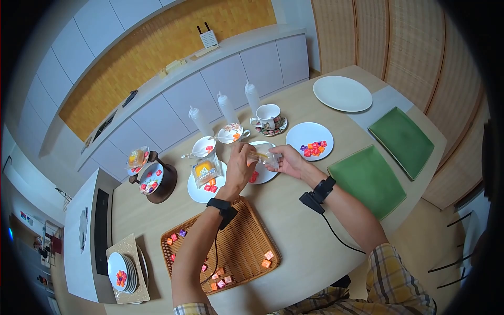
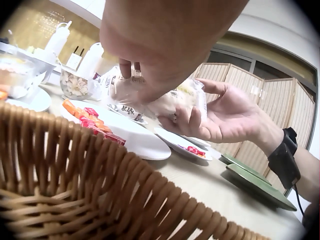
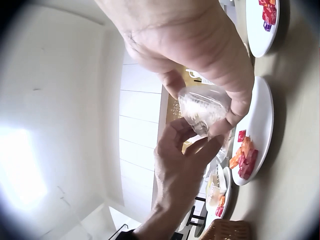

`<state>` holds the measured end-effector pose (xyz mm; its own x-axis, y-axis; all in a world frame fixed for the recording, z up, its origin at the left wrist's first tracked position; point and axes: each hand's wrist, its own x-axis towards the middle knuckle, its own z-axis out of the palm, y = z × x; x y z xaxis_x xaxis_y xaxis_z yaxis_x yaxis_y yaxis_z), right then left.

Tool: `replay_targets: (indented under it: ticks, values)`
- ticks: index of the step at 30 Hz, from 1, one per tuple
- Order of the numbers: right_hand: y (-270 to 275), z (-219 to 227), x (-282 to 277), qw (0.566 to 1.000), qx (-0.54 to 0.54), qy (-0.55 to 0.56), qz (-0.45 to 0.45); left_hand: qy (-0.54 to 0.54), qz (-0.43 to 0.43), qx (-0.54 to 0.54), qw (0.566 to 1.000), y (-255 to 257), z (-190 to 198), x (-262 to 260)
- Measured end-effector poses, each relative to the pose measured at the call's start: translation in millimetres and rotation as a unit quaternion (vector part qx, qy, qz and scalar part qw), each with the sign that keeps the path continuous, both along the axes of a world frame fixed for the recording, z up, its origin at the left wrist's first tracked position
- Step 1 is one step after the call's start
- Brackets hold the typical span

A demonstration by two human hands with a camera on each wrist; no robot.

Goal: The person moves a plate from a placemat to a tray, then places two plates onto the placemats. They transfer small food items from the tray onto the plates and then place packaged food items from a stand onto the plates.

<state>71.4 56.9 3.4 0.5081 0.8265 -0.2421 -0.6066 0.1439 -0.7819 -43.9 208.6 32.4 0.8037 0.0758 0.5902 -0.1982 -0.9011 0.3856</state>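
Both hands hold one clear plastic snack packet point(image 1: 265, 158) above a white plate point(image 1: 264, 175) that carries red and orange candies. My left hand point(image 1: 242, 164) pinches the packet's near end from above. My right hand point(image 1: 286, 160) cups its other end, fingers curled round it. In the left wrist view the packet point(image 2: 175, 102) shows printed lettering and pale contents, with the right hand point(image 2: 225, 117) behind it. In the right wrist view the packet point(image 3: 202, 107) sits between the right hand's fingertips point(image 3: 227, 120) and the left hand point(image 3: 182, 160).
A wicker tray point(image 1: 236, 247) with several wrapped candies lies near me. Around the plate stand a plate with a wrapped cake point(image 1: 203, 173), small bowls point(image 1: 205, 147), a cup on a saucer point(image 1: 269, 118), three squeeze bottles point(image 1: 227, 107), a candy plate point(image 1: 310, 140), green square plates point(image 1: 370, 178).
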Motion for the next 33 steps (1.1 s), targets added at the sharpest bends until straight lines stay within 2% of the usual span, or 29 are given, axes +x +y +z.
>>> replay_targets:
  ticks: [2, 4, 5, 7, 9, 10, 13, 15, 22, 24, 28, 33]
  values:
    - [3.8, -7.9, 2.4, 0.999, -0.011, -0.028, -0.014, -0.007, 0.000, -0.021, 1.000, 3.1, -5.8, 0.1]
    - [6.5, -15.6, 5.4, 0.998, -0.023, -0.055, -0.029, 0.010, 0.055, -0.054, 0.997, 9.2, -14.2, 1.7]
    - [8.3, -18.9, 6.9, 0.998, -0.020, -0.057, -0.034, 0.011, 0.054, -0.055, 0.997, 13.8, -19.2, 4.2]
    - [11.0, -21.5, 5.8, 0.997, -0.018, -0.060, -0.038, 0.046, 0.062, -0.159, 0.984, 22.0, -27.9, 8.5]
    - [13.5, -19.5, 0.0, 0.996, 0.009, 0.019, -0.081, 0.070, 0.056, -0.195, 0.977, 28.0, -36.4, 11.2]
    - [14.6, -17.8, -1.1, 0.997, 0.007, 0.018, -0.080, 0.093, 0.050, -0.228, 0.968, 29.7, -37.8, 11.8]
    - [15.0, -14.3, -5.6, 0.993, 0.031, 0.069, -0.095, 0.108, 0.059, -0.243, 0.962, 30.9, -42.4, 14.0]
    - [13.7, -12.1, -9.6, 0.981, 0.098, 0.145, -0.088, 0.110, 0.059, -0.256, 0.959, 29.5, -43.5, 14.9]
    - [19.8, -19.4, -14.0, 0.964, 0.121, 0.225, -0.068, 0.134, 0.027, -0.308, 0.941, 21.6, -38.7, 15.4]
    - [22.4, -18.8, -16.0, 0.953, 0.116, 0.268, -0.086, 0.141, 0.022, -0.319, 0.937, 18.8, -38.6, 16.1]
    - [19.5, -16.5, -15.6, 0.956, 0.108, 0.262, -0.081, 0.153, 0.013, -0.339, 0.928, 17.2, -42.0, 18.3]
    - [16.4, -23.2, -9.1, 0.959, 0.136, 0.248, -0.032, 0.159, 0.015, -0.356, 0.921, 18.5, -44.0, 20.0]
